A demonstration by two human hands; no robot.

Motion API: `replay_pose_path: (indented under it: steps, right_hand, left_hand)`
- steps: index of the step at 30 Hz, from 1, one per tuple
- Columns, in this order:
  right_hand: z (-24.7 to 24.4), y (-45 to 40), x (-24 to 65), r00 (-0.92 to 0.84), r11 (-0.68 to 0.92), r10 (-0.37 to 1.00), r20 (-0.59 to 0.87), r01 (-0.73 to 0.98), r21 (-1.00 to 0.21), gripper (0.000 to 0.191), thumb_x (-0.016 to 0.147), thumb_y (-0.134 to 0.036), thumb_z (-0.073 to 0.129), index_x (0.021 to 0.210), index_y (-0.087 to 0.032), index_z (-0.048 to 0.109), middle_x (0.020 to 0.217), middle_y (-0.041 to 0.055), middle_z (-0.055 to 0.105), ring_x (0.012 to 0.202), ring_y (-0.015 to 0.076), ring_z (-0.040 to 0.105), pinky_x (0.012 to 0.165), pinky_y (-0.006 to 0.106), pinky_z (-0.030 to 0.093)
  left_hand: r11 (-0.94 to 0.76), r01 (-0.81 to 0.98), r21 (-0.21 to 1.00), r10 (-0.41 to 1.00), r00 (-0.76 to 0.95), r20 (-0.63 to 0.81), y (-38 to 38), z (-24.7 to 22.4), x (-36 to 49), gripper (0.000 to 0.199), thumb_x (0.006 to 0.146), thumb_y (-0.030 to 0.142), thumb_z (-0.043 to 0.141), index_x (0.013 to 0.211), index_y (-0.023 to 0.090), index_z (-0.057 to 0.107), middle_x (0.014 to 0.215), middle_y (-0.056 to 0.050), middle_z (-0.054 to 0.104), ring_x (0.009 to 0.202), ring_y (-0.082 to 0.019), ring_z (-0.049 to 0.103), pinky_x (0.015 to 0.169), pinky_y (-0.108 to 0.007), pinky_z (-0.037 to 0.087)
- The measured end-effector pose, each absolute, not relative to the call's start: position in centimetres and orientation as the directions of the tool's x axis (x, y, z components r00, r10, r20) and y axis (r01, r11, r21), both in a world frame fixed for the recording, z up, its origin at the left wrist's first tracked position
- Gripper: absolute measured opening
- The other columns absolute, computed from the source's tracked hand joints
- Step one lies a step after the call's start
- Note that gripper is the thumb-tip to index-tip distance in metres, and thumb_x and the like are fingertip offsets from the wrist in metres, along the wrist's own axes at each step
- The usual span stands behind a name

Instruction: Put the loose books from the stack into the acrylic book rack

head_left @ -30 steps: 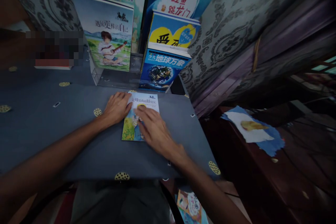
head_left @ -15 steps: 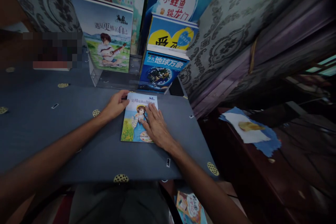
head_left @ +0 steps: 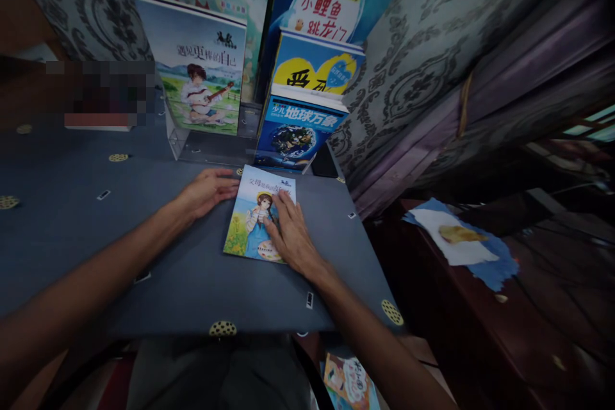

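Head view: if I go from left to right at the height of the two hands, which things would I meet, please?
Left hand → flat-lying book → right hand, its fingers over the right part of the book's cover → white sheet.

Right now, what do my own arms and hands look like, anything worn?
Your slender left forearm and slender right forearm show no sleeves, watch or bracelet. The ungloved left hand and ungloved right hand have slim fingers, with no rings visible.
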State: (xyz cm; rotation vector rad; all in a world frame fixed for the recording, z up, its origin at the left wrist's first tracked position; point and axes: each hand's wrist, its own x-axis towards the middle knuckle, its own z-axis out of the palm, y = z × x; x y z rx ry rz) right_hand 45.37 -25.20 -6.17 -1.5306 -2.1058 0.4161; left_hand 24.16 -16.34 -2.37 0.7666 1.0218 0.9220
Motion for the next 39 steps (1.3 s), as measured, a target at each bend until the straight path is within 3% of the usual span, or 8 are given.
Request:
replay_pose_path:
  steps: [4, 12, 16, 19, 21, 27, 32, 39]
  right_hand:
    - [-6.3, -25.2, 45.3, -0.242, 0.326, 0.945, 0.221, 0.770, -0.549, 0.066, 0.102, -0.051, 0.037, 0.153, -0.009, 0.037, 0.164, 0.0217, 0.026, 0.154, 0.0291, 0.020, 0.125, 0.051, 0.021]
    - [-6.0, -25.2, 45.3, 0.101, 0.210, 0.937, 0.334, 0.601, -0.771, 0.082, 0.098, -0.063, 0.039, 0.158, -0.009, 0.020, 0.167, 0.0200, 0.017, 0.155, 0.0297, 0.015, 0.125, 0.055, 0.019]
    - [-4.5, -24.9, 45.0, 0.116, 0.127, 0.983, 0.140, 0.112, -0.986, 0.066, 0.090, -0.064, 0.058, 0.137, -0.018, 0.053, 0.141, 0.0140, 0.061, 0.132, 0.0320, 0.055, 0.111, 0.050, 0.045]
    - [-3.5, -24.7, 44.6, -0.046, -0.068, 0.997, -0.057, -0.303, -0.950, 0.051, 0.078, -0.060, 0.074, 0.110, -0.021, 0.068, 0.110, 0.0081, 0.077, 0.106, 0.0298, 0.072, 0.092, 0.044, 0.059]
    - [-3.2, -24.6, 44.4, -0.119, -0.149, 0.987, -0.108, -0.419, -0.896, 0.047, 0.070, -0.056, 0.083, 0.099, -0.022, 0.070, 0.101, 0.0059, 0.079, 0.099, 0.0284, 0.074, 0.088, 0.042, 0.061]
    - [-3.1, -24.8, 44.3, -0.180, -0.203, 0.974, -0.135, -0.447, -0.871, 0.045, 0.065, -0.053, 0.088, 0.095, -0.023, 0.071, 0.100, 0.0039, 0.080, 0.097, 0.0269, 0.075, 0.086, 0.041, 0.061]
    - [-2.9, -24.9, 44.3, -0.192, -0.208, 0.972, -0.134, -0.447, -0.870, 0.045, 0.064, -0.052, 0.088, 0.094, -0.023, 0.071, 0.100, 0.0037, 0.080, 0.098, 0.0268, 0.075, 0.087, 0.040, 0.061]
    - [-2.8, -24.9, 44.4, -0.155, -0.166, 0.982, -0.109, -0.420, -0.892, 0.044, 0.066, -0.052, 0.087, 0.094, -0.023, 0.071, 0.101, 0.0050, 0.080, 0.101, 0.0286, 0.074, 0.088, 0.042, 0.061]
  left_hand:
    - [0.535, -0.262, 0.803, 0.814, 0.416, -0.406, -17.0, -3.0, 24.9, 0.013, 0.081, 0.004, 0.066, 0.092, 0.008, 0.071, 0.087, -0.013, 0.077, 0.072, -0.021, 0.074, 0.072, -0.033, 0.062]
    - [0.457, -0.400, 0.794, 0.868, 0.395, -0.301, -18.1, -3.0, 25.7, 0.018, 0.089, 0.016, 0.066, 0.104, 0.009, 0.073, 0.093, -0.014, 0.079, 0.078, -0.023, 0.075, 0.079, -0.035, 0.063]
    - [0.447, -0.472, 0.760, 0.884, 0.361, -0.297, -18.6, -2.4, 26.2, 0.021, 0.093, 0.024, 0.063, 0.105, 0.009, 0.072, 0.094, -0.014, 0.079, 0.085, -0.025, 0.076, 0.082, -0.038, 0.062]
    - [0.464, -0.508, 0.725, 0.883, 0.325, -0.338, -18.8, -2.1, 26.5, 0.027, 0.097, 0.033, 0.059, 0.106, 0.011, 0.071, 0.097, -0.014, 0.079, 0.090, -0.027, 0.075, 0.084, -0.040, 0.062]
    - [0.462, -0.514, 0.723, 0.886, 0.299, -0.354, -18.8, -2.2, 26.6, 0.032, 0.097, 0.040, 0.056, 0.107, 0.013, 0.070, 0.097, -0.013, 0.079, 0.091, -0.027, 0.075, 0.083, -0.040, 0.062]
    - [0.375, -0.465, 0.802, 0.927, 0.165, -0.337, -18.5, -3.5, 25.9, 0.043, 0.088, 0.055, 0.066, 0.106, 0.016, 0.072, 0.083, -0.008, 0.079, 0.075, -0.025, 0.075, 0.066, -0.032, 0.061]
    - [0.384, -0.473, 0.793, 0.919, 0.276, -0.280, -18.4, -4.2, 25.7, 0.050, 0.088, 0.062, 0.062, 0.110, 0.018, 0.072, 0.081, -0.008, 0.079, 0.080, -0.026, 0.076, 0.065, -0.032, 0.061]
    - [0.305, -0.403, 0.863, 0.952, 0.165, -0.259, -18.1, -3.2, 25.6, 0.049, 0.087, 0.061, 0.063, 0.105, 0.017, 0.072, 0.067, -0.005, 0.075, 0.061, -0.022, 0.072, 0.048, -0.026, 0.052]
